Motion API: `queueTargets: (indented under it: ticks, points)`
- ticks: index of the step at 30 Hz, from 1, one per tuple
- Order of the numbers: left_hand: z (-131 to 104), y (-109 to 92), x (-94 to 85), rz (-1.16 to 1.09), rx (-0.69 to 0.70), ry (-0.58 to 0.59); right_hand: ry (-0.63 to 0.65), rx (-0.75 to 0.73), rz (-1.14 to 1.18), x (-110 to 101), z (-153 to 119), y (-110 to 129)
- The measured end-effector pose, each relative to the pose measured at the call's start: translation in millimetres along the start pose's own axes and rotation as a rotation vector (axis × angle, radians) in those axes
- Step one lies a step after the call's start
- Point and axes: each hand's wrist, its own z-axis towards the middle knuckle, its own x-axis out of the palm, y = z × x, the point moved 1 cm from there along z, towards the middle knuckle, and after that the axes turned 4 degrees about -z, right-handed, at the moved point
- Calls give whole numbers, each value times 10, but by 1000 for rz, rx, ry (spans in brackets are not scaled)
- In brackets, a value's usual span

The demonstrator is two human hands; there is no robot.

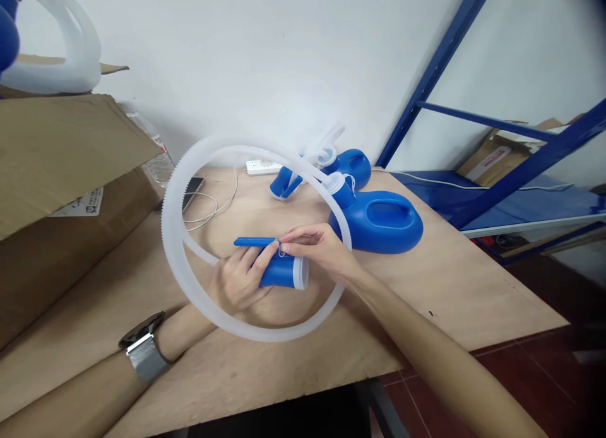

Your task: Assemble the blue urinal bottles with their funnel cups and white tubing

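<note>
Left hand (243,277): fingers wrapped pretty snugly around the blue handled piece (277,275), tucked under its handle, so a mostly closed grip
Right hand (317,245): thumb and index fingertip pinched together on a thin white cord (282,251) by the handle, basically no gap there
Blue handled piece: over the middle of the table (454,293), a bit nearer the front edge than the back, white-rimmed end facing the right edge; can't tell if it's touching the wood
Clear tube (269,334): ribbed, one big loop around the hands, crossing over the left wrist and running behind the right one
Blue bottle (392,226): lying on its side near the right edge, tube meeting its white cap (335,183)
Back edge: second blue bottle (356,166) toward the back right corner, white power strip (262,168) further left
Left side: big open cardboard box (71,255)
Wrist: watch (146,353) with a silver mesh band, left arm
</note>
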Motion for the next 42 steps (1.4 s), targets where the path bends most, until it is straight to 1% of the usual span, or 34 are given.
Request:
queueTargets:
  ticks: [2, 5, 8, 14, 20, 22, 26, 28, 33, 37, 40, 42]
  points:
    - [-10, -3, 3, 1, 4, 6, 2, 9, -3, -12, -1, 14]
    - [-31, -8, 13, 6, 1, 6, 62, 8, -51, -32, -7, 79]
    - [-46, -17, 21, -7, -25, 0, 114, -33, -133, -48, -2, 151]
    - [-45, -32, 14, -1, -32, -5, 158, -111, -235, -63, -5, 204]
    - [-71, -25, 9, -12, -39, -19, 164, -168, -342, -59, -23, 276]
    - [-83, -23, 11, -13, -49, -15, 166, -141, -349, -50, -21, 310]
    - [-95, -18, 17, -30, -45, -40, 176, -30, -334, -50, -1, 360]
    - [-103, -15, 25, -31, -33, -44, 195, -20, -321, -57, 14, 371]
    - [-147, -9, 51, -39, -32, -16, 222, -81, -351, -53, 29, 400]
    - [-147, -20, 52, -52, -50, -17, 203, -136, -453, -14, 6, 446]
    - [-107, -35, 32, -54, -42, -37, 186, -173, -530, 13, -17, 469]
    - [-81, -43, 21, -45, -37, -27, 170, -187, -573, 23, -31, 473]
